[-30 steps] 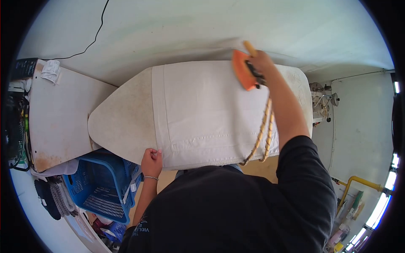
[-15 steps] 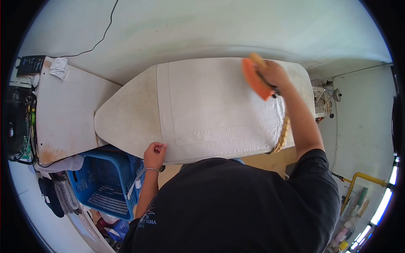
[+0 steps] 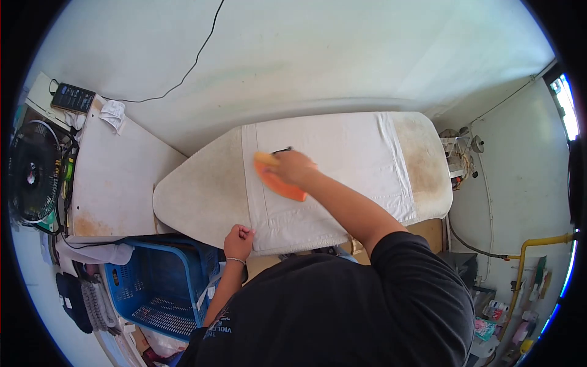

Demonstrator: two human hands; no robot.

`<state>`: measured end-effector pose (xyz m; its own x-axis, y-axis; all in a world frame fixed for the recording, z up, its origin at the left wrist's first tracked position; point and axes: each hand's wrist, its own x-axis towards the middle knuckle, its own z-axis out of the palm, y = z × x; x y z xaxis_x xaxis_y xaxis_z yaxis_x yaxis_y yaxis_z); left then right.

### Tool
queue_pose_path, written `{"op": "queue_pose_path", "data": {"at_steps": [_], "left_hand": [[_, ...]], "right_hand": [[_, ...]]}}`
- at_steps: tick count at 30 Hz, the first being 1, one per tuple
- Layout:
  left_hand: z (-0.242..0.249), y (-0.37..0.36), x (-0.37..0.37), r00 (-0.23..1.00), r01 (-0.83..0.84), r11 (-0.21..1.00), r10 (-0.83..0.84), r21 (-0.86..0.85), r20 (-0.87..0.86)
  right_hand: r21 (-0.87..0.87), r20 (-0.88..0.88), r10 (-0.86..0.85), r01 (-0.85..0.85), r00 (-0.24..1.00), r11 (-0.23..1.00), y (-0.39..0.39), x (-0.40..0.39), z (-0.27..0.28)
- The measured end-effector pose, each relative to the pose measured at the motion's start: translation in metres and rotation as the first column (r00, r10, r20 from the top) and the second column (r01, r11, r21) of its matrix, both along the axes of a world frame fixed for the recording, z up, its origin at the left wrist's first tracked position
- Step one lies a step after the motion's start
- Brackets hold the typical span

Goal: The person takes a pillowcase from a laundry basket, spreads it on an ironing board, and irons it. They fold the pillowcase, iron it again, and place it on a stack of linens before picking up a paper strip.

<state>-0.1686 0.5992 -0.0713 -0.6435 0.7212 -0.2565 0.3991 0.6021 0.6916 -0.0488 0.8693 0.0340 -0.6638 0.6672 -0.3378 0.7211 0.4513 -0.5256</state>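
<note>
My right hand (image 3: 295, 168) is closed around the yellowish handle of an orange iron (image 3: 286, 188), which is over the left part of a white cloth (image 3: 342, 159). The cloth has stitched hems and lies spread across the ironing board (image 3: 195, 189), with some wrinkles along its right edge. At the cloth's near left corner, my left hand (image 3: 238, 243) has its fingers pinched together on the edge. The iron's underside is hidden, and motion blurs it slightly.
Left of the board stands a white tabletop (image 3: 122, 177) with crumpled paper (image 3: 112, 114) on it. A fan (image 3: 33, 174) is at the far left. Below is a blue plastic basket (image 3: 162, 251). A yellow pipe (image 3: 523, 263) runs along the right wall.
My right hand has brought the iron from the board's right part over to the cloth's left part. My left hand stays at the cloth's near left corner. The camera view has shifted.
</note>
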Motion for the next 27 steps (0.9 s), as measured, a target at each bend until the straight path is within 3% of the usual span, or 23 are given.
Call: {"op": "queue_pose_path", "data": {"at_steps": [2, 3, 4, 5, 6, 7, 10, 14, 17, 20, 22, 24, 27], "left_hand": [[0.000, 0.001, -0.001, 1.000, 0.015, 1.000, -0.015, -0.010, -0.015], [-0.001, 0.000, -0.001, 0.999, 0.024, 1.000, -0.024, -0.002, -0.028], [-0.001, 0.000, -0.001, 0.999, 0.032, 0.999, -0.032, 0.001, -0.041], [-0.001, 0.000, -0.002, 0.999, 0.036, 0.999, -0.036, -0.003, -0.040], [-0.001, 0.000, -0.002, 0.997, 0.044, 0.999, -0.044, -0.006, -0.056], [-0.001, 0.000, -0.001, 0.996, 0.052, 0.999, -0.052, -0.011, -0.071], [-0.003, 0.000, 0.002, 0.998, 0.029, 0.999, -0.028, 0.024, -0.061], [0.014, 0.009, 0.007, 0.993, 0.073, 0.994, -0.080, -0.077, -0.084], [0.009, 0.008, 0.000, 0.987, 0.150, 0.973, -0.159, -0.174, -0.038], [-0.003, 0.003, 0.001, 0.978, 0.176, 0.982, -0.181, -0.062, -0.104], [-0.003, 0.000, 0.001, 0.987, 0.147, 0.989, -0.146, 0.020, -0.067], [-0.010, -0.003, -0.001, 0.990, 0.138, 0.988, -0.137, 0.074, -0.017], [-0.017, -0.005, -0.002, 0.988, 0.118, 0.982, -0.131, 0.148, 0.081]], "right_hand": [[0.031, -0.040, -0.180, 0.181, 0.983, 0.983, 0.031, 0.043, -0.008], [0.002, -0.028, -0.344, 0.344, 0.939, 0.939, 0.042, 0.068, 0.003], [0.130, 0.062, -0.434, 0.424, 0.899, 0.896, 0.062, 0.092, 0.001], [0.088, 0.068, -0.520, 0.514, 0.852, 0.853, 0.082, 0.127, -0.003], [0.201, 0.040, -0.610, 0.591, 0.792, 0.781, 0.095, 0.161, -0.010], [0.193, 0.041, -0.691, 0.673, 0.721, 0.714, 0.109, 0.194, -0.010], [0.223, -0.027, -0.831, 0.814, 0.556, 0.537, 0.143, 0.287, -0.032], [0.048, 0.027, -0.863, 0.861, 0.505, 0.506, 0.126, 0.321, -0.009], [0.129, 0.073, -0.675, 0.664, 0.734, 0.736, 0.098, 0.297, -0.011], [0.090, 0.054, -0.345, 0.339, 0.937, 0.936, 0.050, 0.256, -0.007], [-0.032, 0.234, -0.122, 0.133, 0.965, 0.991, 0.016, 0.218, -0.006], [-0.030, 0.198, 0.032, -0.026, 0.980, 0.999, -0.030, 0.186, 0.003], [-0.112, 0.222, 0.039, -0.014, 0.974, 0.994, -0.070, 0.164, -0.001]]}}
